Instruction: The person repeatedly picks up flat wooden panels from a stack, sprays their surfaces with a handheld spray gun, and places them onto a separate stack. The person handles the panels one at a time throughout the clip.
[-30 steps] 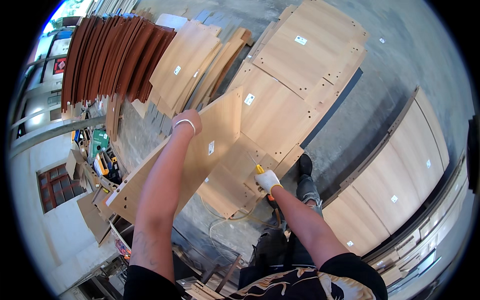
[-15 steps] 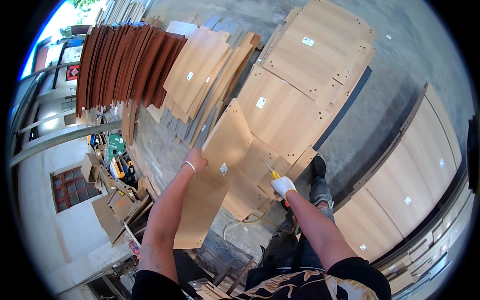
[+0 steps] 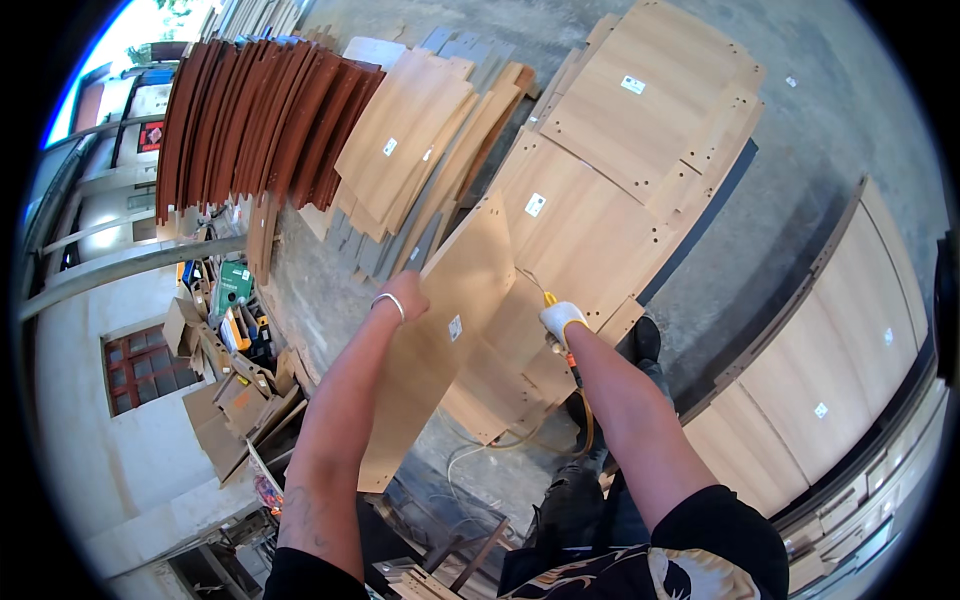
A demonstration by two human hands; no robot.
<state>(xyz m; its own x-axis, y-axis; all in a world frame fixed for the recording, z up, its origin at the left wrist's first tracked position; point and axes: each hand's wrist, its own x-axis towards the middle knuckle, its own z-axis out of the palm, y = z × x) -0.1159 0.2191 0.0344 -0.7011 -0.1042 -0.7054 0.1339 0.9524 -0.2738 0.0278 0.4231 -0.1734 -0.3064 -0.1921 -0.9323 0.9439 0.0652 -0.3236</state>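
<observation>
My left hand (image 3: 408, 293), bare with a bracelet at the wrist, is closed over the upper edge of a light wood panel (image 3: 425, 385). That panel stands tilted on its long side, with a small white label on its face and holes near its far end. In a white glove, my right hand (image 3: 562, 322) grips a yellow air blow gun (image 3: 549, 299). Its thin metal nozzle points toward the panel's far end, apart from it. A yellow hose (image 3: 588, 425) with a red fitting hangs below the glove. The fingers of that hand are partly hidden.
Stacked light wood panels (image 3: 585, 190) lie ahead. Farther left are more wood and grey boards (image 3: 400, 140) and a row of reddish-brown boards (image 3: 270, 120). Long panels (image 3: 790, 390) stand at the right. Cardboard and boxes (image 3: 240, 400) crowd the left wall. Hose loops lie near my feet.
My right hand has shifted slightly up and left with the air blow gun, its nozzle nearer the panel's far end. My left hand has moved slightly up and right with the panel.
</observation>
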